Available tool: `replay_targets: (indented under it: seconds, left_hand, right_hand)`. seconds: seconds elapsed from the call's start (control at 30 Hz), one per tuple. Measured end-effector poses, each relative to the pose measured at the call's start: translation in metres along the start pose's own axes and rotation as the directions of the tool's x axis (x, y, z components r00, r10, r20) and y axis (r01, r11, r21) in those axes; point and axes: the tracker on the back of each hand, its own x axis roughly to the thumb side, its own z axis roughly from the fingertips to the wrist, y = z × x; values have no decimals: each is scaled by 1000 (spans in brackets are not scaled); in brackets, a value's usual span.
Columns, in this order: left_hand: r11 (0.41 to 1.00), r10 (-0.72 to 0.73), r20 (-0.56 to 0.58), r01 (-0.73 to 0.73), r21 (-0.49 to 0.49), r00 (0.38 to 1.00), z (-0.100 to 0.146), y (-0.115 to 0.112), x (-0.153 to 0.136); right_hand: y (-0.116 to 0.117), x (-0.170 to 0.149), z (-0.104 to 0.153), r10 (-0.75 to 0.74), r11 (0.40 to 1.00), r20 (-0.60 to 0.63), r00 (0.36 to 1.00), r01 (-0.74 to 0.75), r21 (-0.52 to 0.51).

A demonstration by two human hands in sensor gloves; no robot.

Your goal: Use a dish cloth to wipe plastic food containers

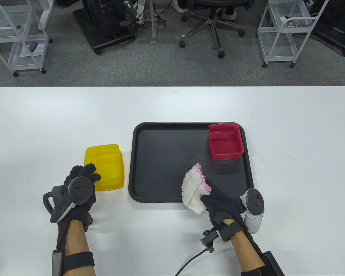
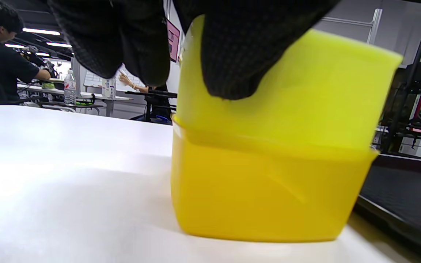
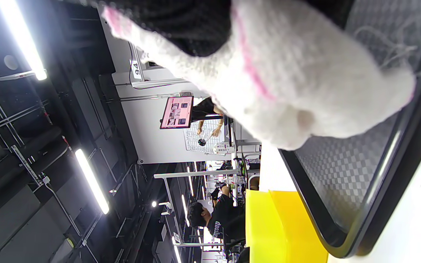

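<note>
The white tabletop (image 1: 46, 120) carries everything in play, and the black tray (image 1: 166, 161) takes up its middle. On the tray's far right corner sits the red container (image 1: 225, 141), upright, open side up, with no hand near it. Just left of the tray, on the bare tabletop, stand the yellow containers (image 1: 106, 166): the left wrist view shows two of them, one nested inside the other, the inner one sticking up above the outer rim.

The left hand (image 1: 77, 187) reaches the near edge of that yellow stack, and its fingertips (image 2: 232, 62) press on the inner container's wall; the grip looks like a light hold on the stack, though I cannot tell whether the thumb has closed on the other side. The right hand (image 1: 227, 204) hovers at the tray's near edge, its grip clenched around the bunched white dish cloth (image 1: 194, 189) with the pink hem, which hangs over the tray rim.

As a judgement: the cloth touches no container, so no wiping is under way. Whether the red container is finished cannot be told from here; it may be set aside as done. The yellow pair seems to come next and needs separating, and both are probably still left to wipe.
</note>
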Motion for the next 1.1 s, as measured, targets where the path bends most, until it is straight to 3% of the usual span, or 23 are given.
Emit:
replay_targets:
  seconds: [0.17, 0.27, 0.37, 0.5, 0.67, 0.8, 1.1]
  left_hand:
    - [994, 86, 51, -83, -68, 995, 2, 7, 8]
    - [987, 150, 127, -157, 44, 980, 5, 23, 29]
    - [964, 177, 225, -215, 156, 958, 10, 39, 71]
    - [963, 81, 351, -165, 215, 933, 17, 43, 143]
    - [996, 17, 492, -58, 68, 871, 4, 23, 234]
    - [999, -38, 500, 15, 50, 865, -23, 3, 283]
    - [994, -80, 456, 103, -26, 886, -71, -54, 347]
  right_hand:
    - [-3, 6, 1, 40, 999, 40, 998, -38, -27]
    - [-8, 16, 0, 116, 991, 94, 989, -108, -79]
    - [-20, 37, 0, 287, 951, 148, 947, -262, -167]
    - [-40, 55, 1, 472, 865, 146, 870, -424, -270]
    - [-71, 54, 9, 521, 821, 74, 850, -476, -315]
    - [-88, 52, 13, 522, 799, 17, 853, -482, -360]
    - [-99, 43, 15, 470, 795, -28, 882, -436, -422]
